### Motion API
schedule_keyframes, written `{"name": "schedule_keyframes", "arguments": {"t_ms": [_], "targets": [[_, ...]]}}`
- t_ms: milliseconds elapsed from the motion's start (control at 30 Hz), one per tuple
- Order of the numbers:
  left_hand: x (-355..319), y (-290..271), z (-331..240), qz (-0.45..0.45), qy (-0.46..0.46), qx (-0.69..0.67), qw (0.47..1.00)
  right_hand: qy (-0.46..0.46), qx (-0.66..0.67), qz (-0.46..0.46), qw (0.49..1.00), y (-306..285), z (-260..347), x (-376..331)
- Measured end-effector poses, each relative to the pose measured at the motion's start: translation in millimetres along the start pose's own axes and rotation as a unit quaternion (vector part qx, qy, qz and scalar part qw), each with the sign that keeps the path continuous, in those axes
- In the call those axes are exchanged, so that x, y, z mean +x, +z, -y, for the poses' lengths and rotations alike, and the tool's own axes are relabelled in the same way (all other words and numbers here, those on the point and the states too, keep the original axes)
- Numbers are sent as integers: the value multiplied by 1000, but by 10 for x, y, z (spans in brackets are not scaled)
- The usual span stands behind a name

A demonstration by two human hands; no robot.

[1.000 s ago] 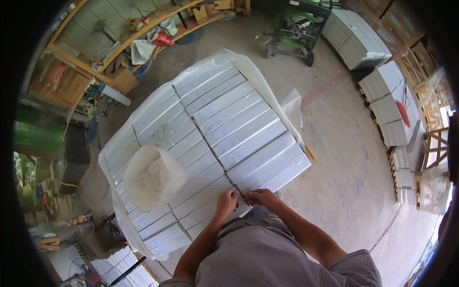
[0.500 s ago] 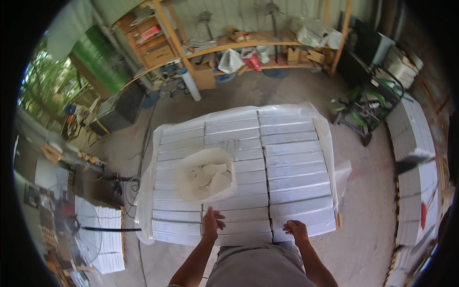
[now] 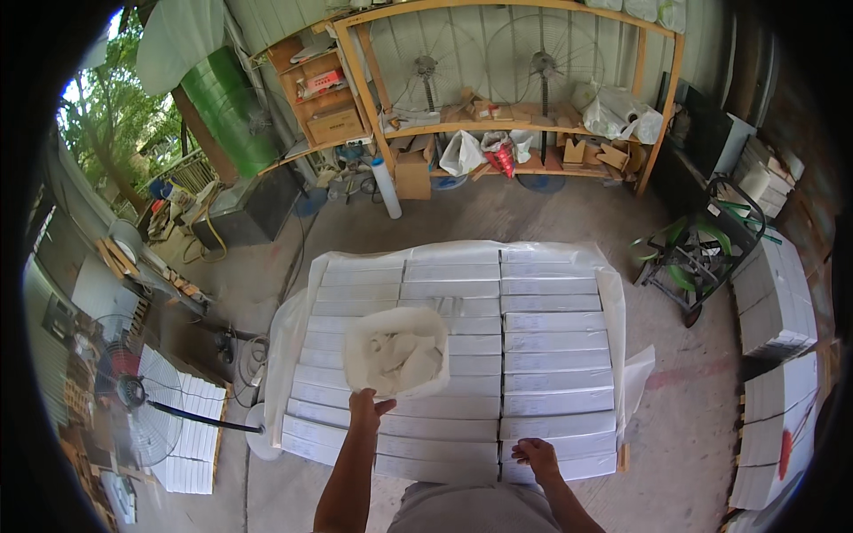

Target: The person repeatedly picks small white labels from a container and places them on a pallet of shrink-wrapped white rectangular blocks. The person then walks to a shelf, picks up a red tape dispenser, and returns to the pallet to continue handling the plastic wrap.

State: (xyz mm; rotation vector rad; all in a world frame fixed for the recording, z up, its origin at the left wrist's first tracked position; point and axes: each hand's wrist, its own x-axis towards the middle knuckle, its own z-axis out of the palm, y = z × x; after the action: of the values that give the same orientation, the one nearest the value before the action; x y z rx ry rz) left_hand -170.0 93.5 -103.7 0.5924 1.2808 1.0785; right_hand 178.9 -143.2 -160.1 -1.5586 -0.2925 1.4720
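Observation:
A white, round-cornered plastic tub (image 3: pixel 354 348) stands on a block of long white boxes (image 3: pixel 553 342), left of the middle. Pale, broken flat pieces (image 3: pixel 404 355) lie inside it. My left hand (image 3: pixel 366 404) is at the tub's near left edge, thumb spread from the fingers. Its fingertips overlap the edge, and whether they touch it I cannot make out. Above the front boxes on the right is my right hand (image 3: pixel 537 455), with loosely bent fingers apart and nothing visible in them. Clear plastic film (image 3: pixel 613 311) hangs around the sides of the boxes.
A pedestal fan (image 3: pixel 131 391) stands at left, its pole leaning toward the boxes. Wooden shelving (image 3: pixel 444 126) with bags and cartons lines the back. A black hand truck (image 3: pixel 689 266) is at the right, beside more stacked white boxes (image 3: pixel 773 293).
My left hand has moved forward to the tub's near edge. The view has tilted up, showing more of the back shelving. My right hand stays above the front boxes.

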Motion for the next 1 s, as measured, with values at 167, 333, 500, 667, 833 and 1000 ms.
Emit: {"name": "schedule_keyframes", "arguments": {"t_ms": [167,333,500,667,833,1000], "targets": [[-349,-61,191,-48,-18,-78,996,14,-10,27,999,-118,-141,10],[-1086,239,314,-27,14,-63,998,18,1,78,997,-235,143,-252],[-1715,671,518,-32,-13,37,999,-38,40,115,992,-293,715,-711],[-2053,892,731,18,-26,85,996,-75,-157,91,980,-284,852,-1236],[-2188,857,686,139,4,201,970,-34,-246,-66,967,-277,23,-1354],[-2342,813,770,247,96,278,923,-41,-273,-192,942,-131,-350,-2020]]}}
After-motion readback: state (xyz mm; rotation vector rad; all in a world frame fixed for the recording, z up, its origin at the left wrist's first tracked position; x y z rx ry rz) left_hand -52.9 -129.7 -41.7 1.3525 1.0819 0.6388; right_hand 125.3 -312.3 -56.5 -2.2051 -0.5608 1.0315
